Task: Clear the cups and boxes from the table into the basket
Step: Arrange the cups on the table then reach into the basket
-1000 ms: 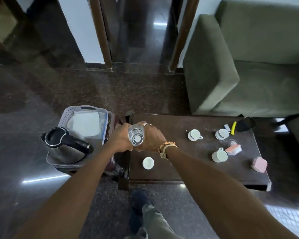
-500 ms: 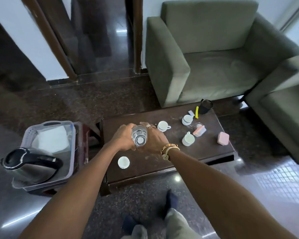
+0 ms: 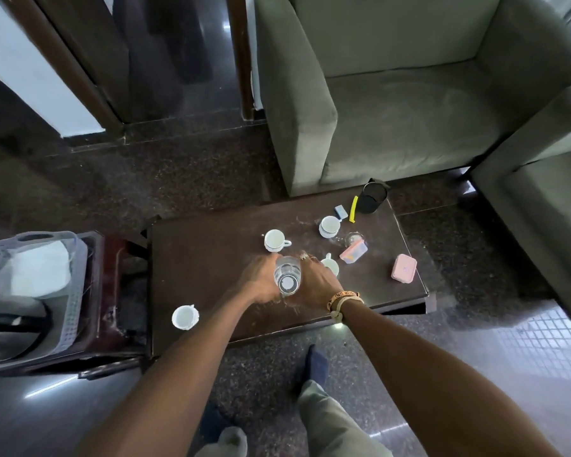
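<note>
Both hands are wrapped round one clear glass, the left hand and the right hand gripping it from either side, its base turned up toward the person's face. A second ago they held it over the bench's left end, right by the basket; now it hangs above the middle of the bench, well apart from the basket. So it has not been dropped in, and I'd guess they mean to gather more first. Plenty is left: a white cup near the front edge, another cup further back, a third cup toward the back right, and two pink boxes at the right end.
</note>
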Available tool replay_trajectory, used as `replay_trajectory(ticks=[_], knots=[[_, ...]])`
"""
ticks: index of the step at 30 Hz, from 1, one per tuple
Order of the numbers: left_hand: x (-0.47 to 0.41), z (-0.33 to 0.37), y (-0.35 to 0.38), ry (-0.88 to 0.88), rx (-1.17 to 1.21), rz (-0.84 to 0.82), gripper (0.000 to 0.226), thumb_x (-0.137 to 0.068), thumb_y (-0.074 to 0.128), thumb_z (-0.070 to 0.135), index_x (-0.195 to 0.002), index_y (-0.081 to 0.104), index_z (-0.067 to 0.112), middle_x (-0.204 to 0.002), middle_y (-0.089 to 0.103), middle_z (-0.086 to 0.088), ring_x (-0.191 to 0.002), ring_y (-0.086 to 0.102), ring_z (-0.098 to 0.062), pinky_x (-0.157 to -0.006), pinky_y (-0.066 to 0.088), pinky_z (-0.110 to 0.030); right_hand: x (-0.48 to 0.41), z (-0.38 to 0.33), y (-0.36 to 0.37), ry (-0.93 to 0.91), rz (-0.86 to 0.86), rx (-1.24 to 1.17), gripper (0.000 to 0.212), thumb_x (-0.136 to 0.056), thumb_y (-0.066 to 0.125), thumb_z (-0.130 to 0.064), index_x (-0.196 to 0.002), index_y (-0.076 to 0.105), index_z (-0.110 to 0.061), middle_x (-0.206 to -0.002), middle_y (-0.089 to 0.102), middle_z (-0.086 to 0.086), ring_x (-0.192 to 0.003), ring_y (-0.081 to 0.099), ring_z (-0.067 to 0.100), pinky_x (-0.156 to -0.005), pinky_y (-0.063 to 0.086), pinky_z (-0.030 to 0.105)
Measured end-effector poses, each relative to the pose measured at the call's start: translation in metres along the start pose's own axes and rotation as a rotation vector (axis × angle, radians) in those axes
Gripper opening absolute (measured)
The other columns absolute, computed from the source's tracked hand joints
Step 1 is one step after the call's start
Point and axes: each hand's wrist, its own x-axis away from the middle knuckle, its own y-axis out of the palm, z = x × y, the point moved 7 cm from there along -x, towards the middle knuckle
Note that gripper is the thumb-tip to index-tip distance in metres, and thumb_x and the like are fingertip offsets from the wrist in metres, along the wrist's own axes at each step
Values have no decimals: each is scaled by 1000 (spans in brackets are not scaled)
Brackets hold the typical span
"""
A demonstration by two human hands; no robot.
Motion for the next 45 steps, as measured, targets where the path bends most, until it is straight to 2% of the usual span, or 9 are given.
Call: replay_trajectory(ticks=[6,10,16,19,23,27,30,35,45], knots=[[-49,49,-8,-3,39,87,67,-56,86,14,-117,58,20,-106,69,-3,-94,68,-27,-73,56,-36,-42,35,-45,-35,-42,24,95,-53,90,-40,-133,43,-22,-127,50,3,-110,62,32,-88,54,50],[-83,54,4,-18,44,101,71,-60,85,12,-124,56,22,-110,68,-3,-96,67,-25,-75,56,-36,-66,60,-44,-27,-51,18,95,-55,89,-31,-136,41,-22,-131,49,3,-114,60,31,-89,54,48],[-127,40,39,-23,84,50,60,-58,85,13,-113,61,21,-107,69,-2,-94,67,-26,-69,54,-33,-97,99,-8,8,-77,33,97,-58,88,-39,-140,40,-18,-135,53,7,-113,60,31,-91,54,48],[-156,32,50,-19,73,27,61,-56,85,11,-112,63,20,-105,71,-3,-93,68,-26,-64,47,-27,-122,116,5,22,-113,100,97,-59,87,-42,-141,41,-18,-136,53,7,-122,53,30,-100,47,48],[-202,26,47,12,62,60,48,-56,81,10,-100,66,21,-98,73,-5,-92,70,-30,-70,57,-36,-169,134,8,26,-67,203,92,-59,83,-44,-138,44,-17,-131,55,6,-120,50,31,-99,38,42],[-256,19,35,27,44,84,60,-61,85,18,-115,61,20,-113,68,-6,-107,63,-29,-84,55,-39,-222,141,3,12,-22,218,99,-57,84,-46,-143,41,-19,-135,54,6,-122,49,32,-100,37,43],[-294,11,29,7,0,72,60,-61,84,21,-114,58,23,-113,67,-5,-106,63,-30,-84,54,-41,-259,148,2,15,-10,259,102,-58,85,-45,-146,37,-19,-141,51,4,-125,46,31,-102,34,44],[-338,-8,35,-15,-23,78,64,-60,86,20,-117,57,21,-115,67,-5,-110,62,-29,-87,54,-40,-302,159,19,4,-16,332,101,-58,83,-47,-144,38,-19,-136,54,3,-121,46,30,-97,33,44],[-366,-31,53,-33,21,68,70,-59,87,17,-122,57,17,-117,67,-6,-111,61,-30,-87,52,-38,-326,179,49,28,-49,249,105,-56,85,-44,-145,37,-19,-139,51,4,-125,45,31,-102,33,46]])
